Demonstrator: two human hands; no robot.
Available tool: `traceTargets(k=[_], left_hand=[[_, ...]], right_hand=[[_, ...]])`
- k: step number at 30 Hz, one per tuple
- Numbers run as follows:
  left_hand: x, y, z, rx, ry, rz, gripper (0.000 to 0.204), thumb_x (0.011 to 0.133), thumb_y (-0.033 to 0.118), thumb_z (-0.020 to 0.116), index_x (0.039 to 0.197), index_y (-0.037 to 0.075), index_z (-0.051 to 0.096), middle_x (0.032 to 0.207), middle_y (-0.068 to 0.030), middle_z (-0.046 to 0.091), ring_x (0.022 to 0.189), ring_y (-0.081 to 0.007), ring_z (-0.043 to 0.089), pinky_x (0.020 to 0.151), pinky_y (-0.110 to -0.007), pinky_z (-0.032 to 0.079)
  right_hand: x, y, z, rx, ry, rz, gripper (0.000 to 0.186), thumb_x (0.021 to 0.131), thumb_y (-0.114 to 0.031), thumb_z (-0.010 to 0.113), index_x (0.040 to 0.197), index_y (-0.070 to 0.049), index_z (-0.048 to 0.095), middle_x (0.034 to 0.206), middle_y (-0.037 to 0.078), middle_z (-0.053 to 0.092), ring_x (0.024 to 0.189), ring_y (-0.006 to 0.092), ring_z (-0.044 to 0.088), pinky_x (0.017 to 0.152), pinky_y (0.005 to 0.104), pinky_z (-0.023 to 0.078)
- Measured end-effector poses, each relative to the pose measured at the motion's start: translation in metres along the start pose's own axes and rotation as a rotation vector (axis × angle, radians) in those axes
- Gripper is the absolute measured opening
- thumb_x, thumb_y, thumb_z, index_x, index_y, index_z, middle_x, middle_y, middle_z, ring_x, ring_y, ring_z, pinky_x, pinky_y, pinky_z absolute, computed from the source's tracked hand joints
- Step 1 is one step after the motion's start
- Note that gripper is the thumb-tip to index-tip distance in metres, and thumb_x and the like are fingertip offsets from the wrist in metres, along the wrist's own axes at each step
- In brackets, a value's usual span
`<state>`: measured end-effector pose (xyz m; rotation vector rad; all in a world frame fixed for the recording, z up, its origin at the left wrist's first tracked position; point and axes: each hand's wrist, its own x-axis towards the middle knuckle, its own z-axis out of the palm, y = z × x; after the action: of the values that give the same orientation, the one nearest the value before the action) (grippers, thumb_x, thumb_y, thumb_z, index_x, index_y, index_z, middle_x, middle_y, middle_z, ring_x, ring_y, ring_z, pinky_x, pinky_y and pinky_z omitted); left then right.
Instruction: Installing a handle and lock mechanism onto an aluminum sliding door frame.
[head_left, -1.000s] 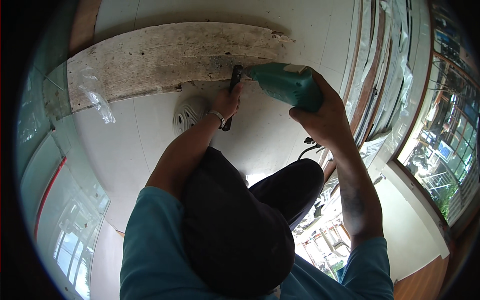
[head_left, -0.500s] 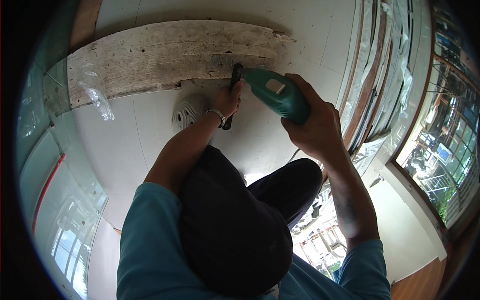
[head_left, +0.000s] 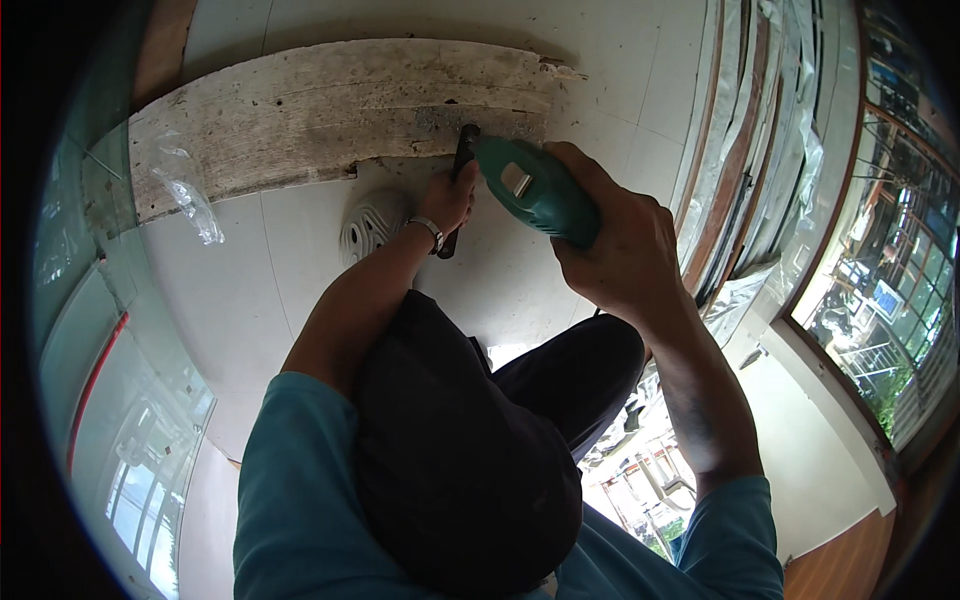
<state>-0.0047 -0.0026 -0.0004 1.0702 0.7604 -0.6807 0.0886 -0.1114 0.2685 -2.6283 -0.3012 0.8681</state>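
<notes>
Just tilted, the green drill [head_left: 545, 200] my right fingers [head_left: 580, 166] clasp seemingly stays aimed at the dark bar [head_left: 466, 143] my left fingers [head_left: 464, 184] grip at the plank's [head_left: 300, 115] near edge.

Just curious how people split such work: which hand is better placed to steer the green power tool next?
Likely the right hand: it grips the green power tool, whose front end is close to the upper end of the dark bar. The left hand is occupied, holding that bar.
</notes>
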Motion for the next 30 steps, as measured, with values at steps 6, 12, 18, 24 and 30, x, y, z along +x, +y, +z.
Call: traceTargets(k=[6,12,18,24,30], left_hand=[[0.003,-0.003,0.001,-0.017,-0.029,-0.014,0.05,0.093,0.052,0.054,0.067,0.01,0.048,0.053,0.001,0.047,0.039,-0.0111,0.046,0.038,-0.029,0.038],[0.004,-0.004,0.0,-0.018,-0.027,0.002,0.049,0.093,0.052,0.054,0.069,0.009,0.048,0.054,0.0002,0.048,0.04,-0.0113,0.046,0.039,-0.03,0.038],[0.004,-0.006,0.0,-0.017,-0.025,0.016,0.048,0.094,0.05,0.054,0.069,0.009,0.049,0.054,0.0003,0.047,0.039,-0.0115,0.046,0.038,-0.029,0.038],[0.006,-0.005,0.001,-0.021,-0.049,-0.005,0.047,0.094,0.049,0.054,0.069,0.009,0.048,0.053,0.0007,0.046,0.039,-0.0113,0.045,0.038,-0.029,0.037],[0.008,-0.01,-0.005,-0.066,-0.027,0.03,0.048,0.094,0.05,0.054,0.068,0.009,0.048,0.052,0.0011,0.047,0.039,-0.0109,0.046,0.037,-0.029,0.037]], right_hand=[[0.005,0.025,-0.002,0.207,0.02,0.141,0.07,0.068,-0.007,0.066,0.136,-0.013,0.047,0.111,0.017,0.066,0.09,0.0309,0.07,0.085,0.0381,0.054],[-0.004,0.013,0.006,0.087,0.028,0.025,0.066,0.069,-0.005,0.066,0.132,-0.014,0.05,0.108,0.017,0.068,0.095,0.0332,0.069,0.087,0.0387,0.054],[0.007,0.004,-0.004,0.016,-0.01,0.033,0.065,0.069,-0.007,0.067,0.132,-0.015,0.05,0.105,0.017,0.069,0.096,0.0349,0.068,0.088,0.04,0.054],[-0.006,0.021,0.007,0.148,0.077,0.019,0.07,0.067,-0.007,0.068,0.134,-0.016,0.049,0.103,0.017,0.069,0.094,0.032,0.069,0.084,0.0398,0.054],[0.007,0.003,0.0,-0.057,-0.057,-0.006,0.069,0.067,-0.006,0.068,0.133,-0.015,0.05,0.089,0.017,0.069,0.081,0.0293,0.071,0.079,0.0393,0.055]])
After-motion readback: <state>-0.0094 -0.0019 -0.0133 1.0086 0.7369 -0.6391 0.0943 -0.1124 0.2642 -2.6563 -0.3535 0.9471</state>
